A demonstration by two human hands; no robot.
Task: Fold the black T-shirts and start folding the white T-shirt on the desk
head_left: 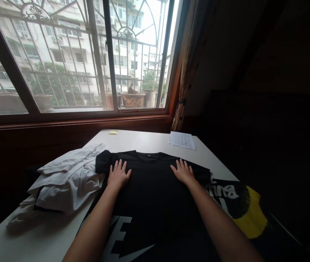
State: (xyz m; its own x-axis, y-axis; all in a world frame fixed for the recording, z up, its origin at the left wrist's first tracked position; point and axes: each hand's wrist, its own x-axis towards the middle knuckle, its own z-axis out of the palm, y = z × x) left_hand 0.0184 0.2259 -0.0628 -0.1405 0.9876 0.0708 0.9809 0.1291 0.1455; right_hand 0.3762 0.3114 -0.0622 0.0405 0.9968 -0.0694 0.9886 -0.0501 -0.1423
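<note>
A black T-shirt lies spread on the white table, its collar toward the window and grey lettering with a swoosh near the bottom of the view. My left hand rests flat on the shirt's upper left part, below the left shoulder, fingers spread. On the upper right part, my right hand also lies flat with its fingers apart. Neither hand grips the cloth. The left sleeve looks partly bunched, while the right sleeve stretches out toward the table's right side.
Crumpled white and grey clothing lies to the left. At the right is a dark cloth with a yellow print and pale lettering. Papers and yellow sticky notes sit near the far edge, before the window.
</note>
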